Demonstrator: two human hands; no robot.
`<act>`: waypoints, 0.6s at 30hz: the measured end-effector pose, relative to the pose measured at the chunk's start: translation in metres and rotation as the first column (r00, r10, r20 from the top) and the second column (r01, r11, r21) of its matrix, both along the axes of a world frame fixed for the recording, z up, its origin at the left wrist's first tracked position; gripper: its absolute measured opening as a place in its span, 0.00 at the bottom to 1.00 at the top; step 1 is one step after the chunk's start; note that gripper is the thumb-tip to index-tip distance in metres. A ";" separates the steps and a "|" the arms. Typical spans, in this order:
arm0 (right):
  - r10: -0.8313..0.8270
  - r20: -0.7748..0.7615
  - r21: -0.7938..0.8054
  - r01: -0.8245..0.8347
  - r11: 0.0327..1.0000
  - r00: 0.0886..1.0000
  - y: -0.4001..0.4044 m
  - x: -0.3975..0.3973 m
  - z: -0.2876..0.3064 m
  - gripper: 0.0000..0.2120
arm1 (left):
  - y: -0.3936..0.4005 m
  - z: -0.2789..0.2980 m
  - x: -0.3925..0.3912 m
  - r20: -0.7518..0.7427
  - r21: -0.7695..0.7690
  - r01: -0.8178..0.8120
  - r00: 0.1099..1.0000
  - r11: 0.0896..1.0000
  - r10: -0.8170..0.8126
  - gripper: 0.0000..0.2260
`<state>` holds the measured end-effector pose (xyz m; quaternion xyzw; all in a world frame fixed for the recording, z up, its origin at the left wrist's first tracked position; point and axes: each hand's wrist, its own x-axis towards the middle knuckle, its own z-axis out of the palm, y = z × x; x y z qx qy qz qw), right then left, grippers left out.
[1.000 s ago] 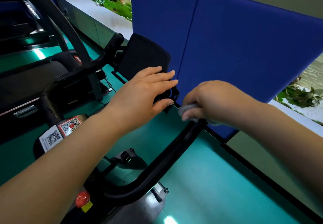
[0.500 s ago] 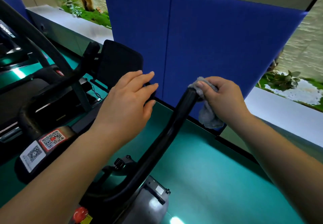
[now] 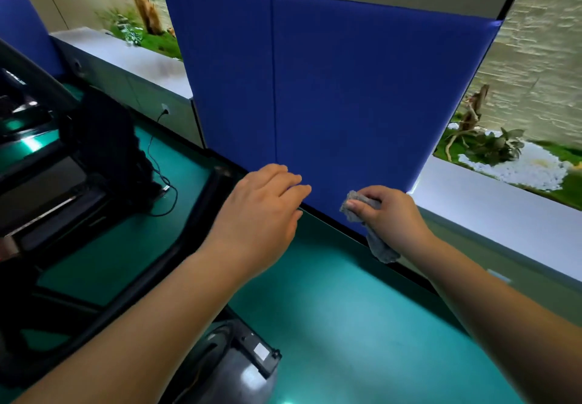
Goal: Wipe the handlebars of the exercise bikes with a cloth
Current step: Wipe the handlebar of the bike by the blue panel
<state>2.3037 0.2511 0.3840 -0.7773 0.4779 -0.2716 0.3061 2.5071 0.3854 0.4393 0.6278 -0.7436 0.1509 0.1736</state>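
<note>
My right hand [image 3: 390, 218] grips a crumpled grey cloth [image 3: 367, 224], whose loose end hangs down below my fingers. It is in the air in front of the blue panel, clear of the bike. My left hand [image 3: 261, 214] hovers with its fingers straight and holds nothing. The black handlebar [image 3: 201, 214] of the exercise bike runs from its tip near my left hand down to the lower left, partly hidden under my left forearm. The black console pad [image 3: 107, 139] stands to the left.
A blue padded panel [image 3: 330, 88] stands straight ahead on the teal floor [image 3: 346, 325]. The bike's grey base [image 3: 239, 369] shows at the bottom. A cable [image 3: 163, 189] trails on the floor. A grey ledge [image 3: 504, 214] with plants runs at right. Another machine sits at far left.
The view has swung right, so the bike now sits further left. My right hand has come off the handlebar tip with the cloth. My left hand stays open.
</note>
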 end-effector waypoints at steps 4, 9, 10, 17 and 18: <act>-0.003 -0.017 0.069 0.004 0.998 1.000 -0.029 -0.044 -0.019 0.10 | -0.032 -0.041 -0.039 0.023 0.178 -0.094 0.996 0.980 0.091 0.21; -0.003 -0.040 0.091 0.007 0.996 0.999 -0.057 -0.072 -0.037 0.10 | -0.058 -0.097 -0.064 0.023 0.394 -0.249 0.965 0.885 0.261 0.26; 0.001 -0.047 0.089 0.003 0.996 0.999 -0.061 -0.074 -0.040 0.10 | -0.063 -0.107 -0.068 0.034 0.427 -0.266 0.960 0.864 0.279 0.26; 0.042 -0.080 0.220 -0.023 0.975 0.996 -0.103 -0.067 -0.068 0.13 | -0.108 -0.163 -0.071 0.078 0.587 -0.294 0.948 0.755 0.308 0.27; 0.041 -0.086 0.230 -0.020 0.973 0.996 -0.113 -0.064 -0.072 0.13 | -0.117 -0.170 -0.069 0.082 0.602 -0.295 0.947 0.742 0.309 0.27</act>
